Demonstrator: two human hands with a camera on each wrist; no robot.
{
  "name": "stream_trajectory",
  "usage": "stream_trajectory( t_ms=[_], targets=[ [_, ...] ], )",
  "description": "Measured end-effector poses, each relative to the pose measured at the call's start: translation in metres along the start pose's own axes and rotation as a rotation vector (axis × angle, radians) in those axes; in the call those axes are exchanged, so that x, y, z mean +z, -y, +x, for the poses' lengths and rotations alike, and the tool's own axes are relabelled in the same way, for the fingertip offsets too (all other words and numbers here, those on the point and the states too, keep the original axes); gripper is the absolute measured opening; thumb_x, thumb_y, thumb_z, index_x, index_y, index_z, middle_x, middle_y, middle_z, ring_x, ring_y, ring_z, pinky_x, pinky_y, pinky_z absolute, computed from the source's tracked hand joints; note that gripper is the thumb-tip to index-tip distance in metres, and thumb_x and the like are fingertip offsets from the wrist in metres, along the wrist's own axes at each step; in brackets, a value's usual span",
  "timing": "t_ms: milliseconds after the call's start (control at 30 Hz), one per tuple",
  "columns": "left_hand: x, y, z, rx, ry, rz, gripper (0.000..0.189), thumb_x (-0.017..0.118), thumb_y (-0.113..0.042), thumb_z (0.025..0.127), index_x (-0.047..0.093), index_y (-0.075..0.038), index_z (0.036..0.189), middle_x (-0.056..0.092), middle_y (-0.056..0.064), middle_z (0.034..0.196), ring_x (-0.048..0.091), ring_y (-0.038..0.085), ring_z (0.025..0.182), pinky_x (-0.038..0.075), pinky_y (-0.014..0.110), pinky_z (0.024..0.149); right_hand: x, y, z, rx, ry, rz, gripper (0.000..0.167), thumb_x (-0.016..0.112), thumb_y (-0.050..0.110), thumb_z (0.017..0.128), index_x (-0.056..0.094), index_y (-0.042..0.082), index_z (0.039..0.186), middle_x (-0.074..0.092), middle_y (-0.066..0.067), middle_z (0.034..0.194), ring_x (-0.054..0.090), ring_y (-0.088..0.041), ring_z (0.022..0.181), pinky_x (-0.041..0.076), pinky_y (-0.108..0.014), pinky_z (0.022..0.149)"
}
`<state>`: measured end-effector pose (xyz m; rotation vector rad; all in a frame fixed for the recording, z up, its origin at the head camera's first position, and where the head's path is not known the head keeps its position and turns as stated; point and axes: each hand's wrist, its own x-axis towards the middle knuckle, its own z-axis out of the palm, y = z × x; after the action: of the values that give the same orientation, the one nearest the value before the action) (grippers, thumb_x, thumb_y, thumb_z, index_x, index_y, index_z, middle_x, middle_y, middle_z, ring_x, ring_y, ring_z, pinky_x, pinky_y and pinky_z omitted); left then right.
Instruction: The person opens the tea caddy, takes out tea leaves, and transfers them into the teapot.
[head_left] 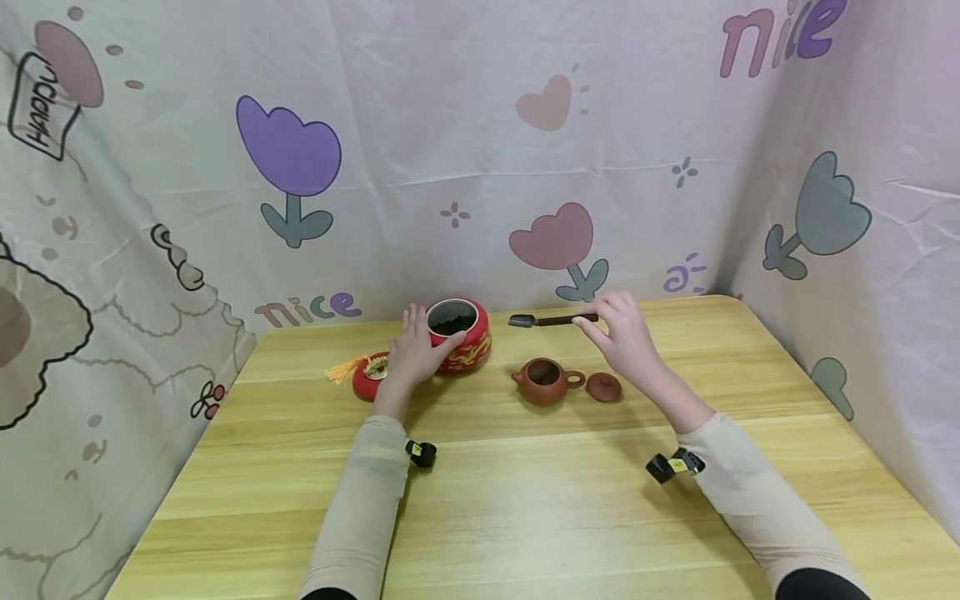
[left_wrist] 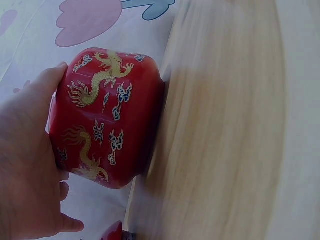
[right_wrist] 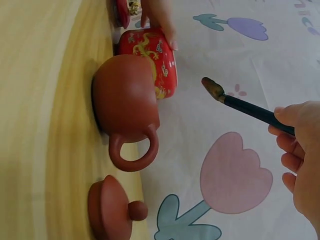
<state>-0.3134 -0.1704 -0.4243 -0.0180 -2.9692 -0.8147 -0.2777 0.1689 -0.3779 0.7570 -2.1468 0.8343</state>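
My left hand (head_left: 415, 354) holds the red tea jar (head_left: 471, 354), thumb on its near side and fingers along its left. Gold dragons decorate the jar (left_wrist: 107, 120), and dark tea leaves (head_left: 452, 327) show inside its mouth. Between thumb and fingers, my right hand (head_left: 621, 332) pinches the dark handle of a small tea scoop (head_left: 555, 320), raised above and behind the brown clay teapot (head_left: 542, 393). The scoop's head (right_wrist: 214, 89) points left, toward the jar. Uncovered, the teapot has something dark inside. Its round lid (head_left: 603, 387) lies beside the handle.
Left of the jar, partly behind my left hand, lies its red lid (head_left: 366, 385) with a yellow tassel (head_left: 345, 369). All stand on a wooden table (head_left: 480, 508), with a printed cloth (head_left: 420, 108) hanging behind and at both sides.
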Motion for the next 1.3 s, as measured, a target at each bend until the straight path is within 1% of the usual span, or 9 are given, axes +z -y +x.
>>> stream_trajectory(
  t_ms=[200, 300, 433, 600, 733, 833, 1000, 1200, 1300],
  targets=[
    [0.000, -0.001, 0.000, -0.007, 0.002, 0.000, 0.114, 0.044, -0.083, 0.080, 0.007, -0.007, 0.157, -0.002, 0.012, 0.166, -0.004, 0.030, 0.154, 0.010, 0.069, 0.116, 0.007, 0.003, 0.013, 0.028, 0.015, 0.034, 0.011, 0.074, 0.009, 0.085, 0.071, 0.000, 0.089, 0.062, -0.013, 0.087, 0.048, -0.032, 0.090, 0.036, -0.041, 0.083],
    [0.000, -0.001, 0.001, -0.006, -0.001, 0.005, 0.115, 0.043, -0.084, 0.079, 0.008, -0.007, 0.157, 0.000, 0.013, 0.166, -0.002, 0.031, 0.154, 0.011, 0.069, 0.116, 0.011, 0.004, 0.019, 0.040, 0.026, 0.048, 0.012, 0.073, 0.011, 0.086, 0.071, 0.000, 0.090, 0.062, -0.013, 0.088, 0.048, -0.032, 0.090, 0.036, -0.042, 0.083],
    [0.001, 0.000, 0.001, -0.005, 0.001, 0.007, 0.115, 0.043, -0.084, 0.079, 0.007, -0.007, 0.157, 0.000, 0.013, 0.166, -0.002, 0.031, 0.154, 0.011, 0.069, 0.116, 0.020, 0.003, 0.025, 0.063, 0.044, 0.055, 0.013, 0.071, 0.013, 0.088, 0.072, 0.001, 0.092, 0.063, -0.014, 0.090, 0.048, -0.032, 0.090, 0.037, -0.043, 0.082],
    [0.001, 0.001, 0.001, -0.006, -0.001, 0.006, 0.115, 0.042, -0.084, 0.079, 0.007, -0.007, 0.157, -0.001, 0.013, 0.166, -0.003, 0.030, 0.154, 0.010, 0.069, 0.116, 0.034, 0.004, 0.033, 0.088, 0.073, 0.062, 0.014, 0.070, 0.016, 0.089, 0.071, 0.002, 0.093, 0.062, -0.013, 0.090, 0.046, -0.030, 0.089, 0.036, -0.041, 0.080],
    [0.001, 0.001, 0.001, -0.006, 0.001, 0.005, 0.116, 0.041, -0.085, 0.079, 0.006, -0.007, 0.157, -0.002, 0.013, 0.166, -0.004, 0.030, 0.154, 0.010, 0.069, 0.116, 0.044, 0.007, 0.040, 0.109, 0.097, 0.066, 0.015, 0.069, 0.017, 0.090, 0.071, 0.003, 0.093, 0.062, -0.012, 0.090, 0.045, -0.029, 0.089, 0.035, -0.042, 0.082],
    [0.001, 0.001, 0.001, -0.003, -0.001, 0.007, 0.116, 0.040, -0.086, 0.079, 0.006, -0.007, 0.157, -0.002, 0.013, 0.166, -0.003, 0.030, 0.154, 0.010, 0.069, 0.116, 0.052, 0.009, 0.044, 0.116, 0.116, 0.055, 0.016, 0.069, 0.019, 0.090, 0.071, 0.003, 0.093, 0.063, -0.012, 0.093, 0.047, -0.030, 0.091, 0.037, -0.045, 0.085],
    [0.002, 0.002, 0.002, 0.001, -0.007, 0.006, 0.118, 0.039, -0.087, 0.078, 0.006, -0.007, 0.157, -0.002, 0.013, 0.166, -0.003, 0.030, 0.154, 0.010, 0.069, 0.116, 0.063, 0.011, 0.051, 0.108, 0.145, 0.032, 0.017, 0.069, 0.020, 0.090, 0.071, 0.004, 0.094, 0.064, -0.012, 0.095, 0.051, -0.031, 0.100, 0.040, -0.048, 0.092],
    [0.003, 0.003, 0.002, -0.003, 0.001, 0.008, 0.118, 0.039, -0.088, 0.077, 0.006, -0.008, 0.157, -0.002, 0.012, 0.166, -0.003, 0.029, 0.154, 0.010, 0.068, 0.116, 0.077, 0.012, 0.056, 0.096, 0.201, -0.025, 0.016, 0.068, 0.021, 0.091, 0.071, 0.005, 0.094, 0.064, -0.011, 0.095, 0.052, -0.029, 0.102, 0.042, -0.047, 0.093],
    [0.002, 0.002, 0.002, -0.004, 0.004, 0.005, 0.117, 0.039, -0.087, 0.077, 0.006, -0.008, 0.157, -0.003, 0.012, 0.166, -0.004, 0.029, 0.154, 0.010, 0.068, 0.116, 0.084, 0.011, 0.058, 0.073, 0.225, -0.058, 0.015, 0.068, 0.020, 0.091, 0.071, 0.006, 0.094, 0.063, -0.011, 0.096, 0.052, -0.030, 0.102, 0.042, -0.048, 0.094]
  ],
)
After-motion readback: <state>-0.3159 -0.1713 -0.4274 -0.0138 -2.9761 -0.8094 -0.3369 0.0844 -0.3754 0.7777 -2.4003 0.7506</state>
